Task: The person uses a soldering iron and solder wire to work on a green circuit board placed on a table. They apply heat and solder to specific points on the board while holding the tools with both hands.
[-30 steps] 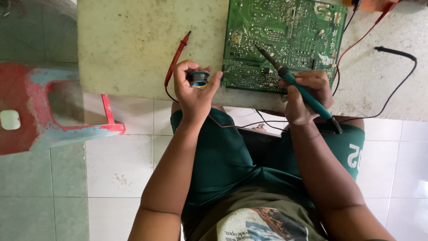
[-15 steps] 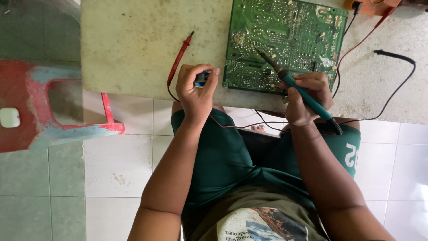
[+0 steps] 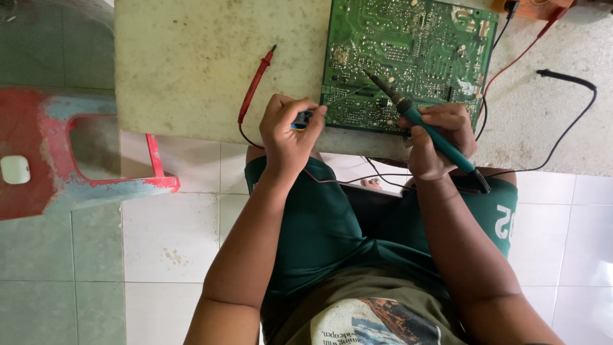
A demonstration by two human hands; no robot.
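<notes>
1. Spanning the top of the view, a pale speckled table carries everything in hand; white floor tiles lie below it.
2. A red and blue plastic stool stands to the left of the table, its seat opening showing the floor beneath; nothing shows inside it.
3. A green circuit board lies flat near the table's front edge, solder side up.
4. The right hand wraps its fingers tightly around the teal handle of a soldering iron, tip resting on the board's lower middle part.
5. The left hand rests at the table edge just left of the board, fingers curled and pinching a small dark and blue object; what it is I cannot tell.
6. A red test probe lies on the table left of that hand, its lead curling under the wrist.
7. A black cable loops over the table's right part.
</notes>
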